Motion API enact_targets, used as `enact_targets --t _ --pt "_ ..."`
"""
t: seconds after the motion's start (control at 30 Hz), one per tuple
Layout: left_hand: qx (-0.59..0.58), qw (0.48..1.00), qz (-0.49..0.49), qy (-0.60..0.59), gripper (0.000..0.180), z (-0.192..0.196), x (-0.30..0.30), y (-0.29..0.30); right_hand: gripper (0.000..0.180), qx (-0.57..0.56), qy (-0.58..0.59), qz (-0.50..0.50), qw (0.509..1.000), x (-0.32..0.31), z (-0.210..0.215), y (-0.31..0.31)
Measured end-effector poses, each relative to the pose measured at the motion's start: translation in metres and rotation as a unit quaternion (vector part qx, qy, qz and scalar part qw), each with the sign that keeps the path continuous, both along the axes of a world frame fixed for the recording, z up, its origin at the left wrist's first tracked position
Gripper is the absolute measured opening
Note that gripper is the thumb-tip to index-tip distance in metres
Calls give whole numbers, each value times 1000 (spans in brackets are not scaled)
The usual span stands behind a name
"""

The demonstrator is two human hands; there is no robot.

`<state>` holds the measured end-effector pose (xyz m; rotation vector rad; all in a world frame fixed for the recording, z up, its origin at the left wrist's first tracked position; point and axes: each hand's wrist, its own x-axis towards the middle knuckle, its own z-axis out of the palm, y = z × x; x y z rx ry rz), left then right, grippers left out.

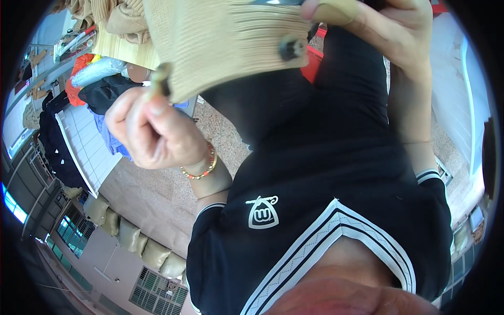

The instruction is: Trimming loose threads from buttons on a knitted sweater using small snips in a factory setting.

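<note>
A beige ribbed knit piece (220,47) spreads across the top middle, above my dark-clothed lap. A round dark button (291,48) shows near its lower right edge. My left hand (157,128), wearing a red and gold bracelet, is pinched at the piece's left edge. A small dark and yellowish thing (161,84), blurred, is at its fingertips. At the upper right, my right hand (386,34) has its thumb, wrapped in a tan cover (336,10), on the knit's edge. Beside the thumb tip lies a grey metal blade (275,2), mostly cut off by the frame. Its other fingers are partly out of view.
More beige knits (126,21) lie at the upper left on a pale wooden surface (128,48). Next to them are a clear plastic-wrapped roll (100,71) and dark cloth (107,93). A white slatted panel (86,142) stands farther left. Several stuffed sacks (131,239) line the wall.
</note>
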<state>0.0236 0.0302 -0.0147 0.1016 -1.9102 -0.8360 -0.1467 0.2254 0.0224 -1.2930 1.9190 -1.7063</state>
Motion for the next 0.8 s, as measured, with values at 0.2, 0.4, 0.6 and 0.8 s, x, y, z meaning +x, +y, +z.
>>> enact_targets --t 0.2,0.4,0.6,0.8 --pt "17 993 48 -103 9 -11 9 -29 34 -94 119 -12 988 -7 -32 15" --pt "11 999 3 -48 14 -1 0 -1 34 1 32 -36 999 6 -21 12" --pt "-71 989 -68 -112 29 17 -12 18 34 -38 69 0 997 -1 -28 1" --pt "-104 989 -31 -105 19 15 -11 11 32 -68 100 9 993 3 -13 -14"
